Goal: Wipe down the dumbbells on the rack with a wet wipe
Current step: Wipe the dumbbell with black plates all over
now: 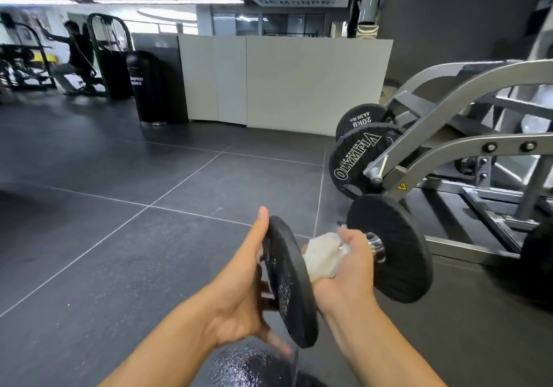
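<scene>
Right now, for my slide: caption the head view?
Left hand steadies one plate of the dumbbell; right hand grips a wet wipe around its handle.

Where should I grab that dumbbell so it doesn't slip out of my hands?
I'd grab the handle, the thin round bar between the near plate and far plate, coming from above so your fingers curl right around it. The right hand is there now, with the wet wipe. The plates are wide and flat, so the left hand can only steady one by its rim.

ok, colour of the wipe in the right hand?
White wet wipe, right hand holds it on the dumbbell. Head view.
</scene>
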A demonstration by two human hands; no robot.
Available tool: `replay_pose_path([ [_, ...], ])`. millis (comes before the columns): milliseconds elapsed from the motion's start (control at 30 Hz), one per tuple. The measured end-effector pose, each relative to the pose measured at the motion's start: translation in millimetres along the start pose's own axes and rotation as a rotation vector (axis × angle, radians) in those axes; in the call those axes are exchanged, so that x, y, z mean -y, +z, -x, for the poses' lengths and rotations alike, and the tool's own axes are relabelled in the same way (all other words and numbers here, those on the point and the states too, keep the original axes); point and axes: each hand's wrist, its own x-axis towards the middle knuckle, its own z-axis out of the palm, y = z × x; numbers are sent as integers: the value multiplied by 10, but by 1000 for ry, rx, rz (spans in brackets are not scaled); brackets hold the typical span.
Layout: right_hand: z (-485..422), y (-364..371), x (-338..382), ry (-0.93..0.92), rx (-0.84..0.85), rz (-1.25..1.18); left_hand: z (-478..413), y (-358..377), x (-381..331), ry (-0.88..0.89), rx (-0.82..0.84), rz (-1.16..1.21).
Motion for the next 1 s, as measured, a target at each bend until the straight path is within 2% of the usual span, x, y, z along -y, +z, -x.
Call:
replay_pose_path([
  [67, 14, 24, -8, -19, 38, -21, -10, 41, 51, -26, 20, 71],
  [100, 14, 34, -3, -28, 57, -12, -19, 57, 66, 23, 22, 80],
  [167, 38, 68, 25, -30, 107, -23, -17, 61, 69, 281, 6, -28],
  [200, 36, 74, 27, -44, 99, -31, -25, 37, 78, 506, 21, -181],
  [300, 4, 21, -9, 48, 88, 19, -18, -162, 16, 1310, -7, -1118],
  [333, 9, -7, -24, 84, 88, 61, 3, -232, -14, 1447, 8, -1317],
  [367, -28, -66, -42, 86, 84, 109, 29, -296, -63, 1389, 42, -1332],
  [400, -49, -106, -52, 83, 95, 163, 36, -355, -102, 1219, 56, -1206],
  [433, -55, -130, -62, 80, 98, 217, 53, -402, -123, 1005, 46, -1047],
  [533, -22, -118, -62, 84, 88, 243, 89, -376, -136, 416, -116, -563],
  [600, 3, -50, -84, 128, 100, 191, 35, -368, -112, 99, -15, -192],
  [667, -20, 5, -114, 132, 130, 165, -8, -284, -69, -19, 123, 6],
  [767, -78, 31, -192, 86, 134, 137, -6, -149, -20, -31, 103, 93],
  [833, -88, 37, -214, 78, 151, 132, -43, -133, 3, 88, 83, 37],
  [900, -104, 45, -185, 95, 151, 104, -68, -207, -45, 386, 51, -184],
  [1000, -59, 35, -160, 125, 147, 123, -18, -413, -136, 890, 92, -874],
])
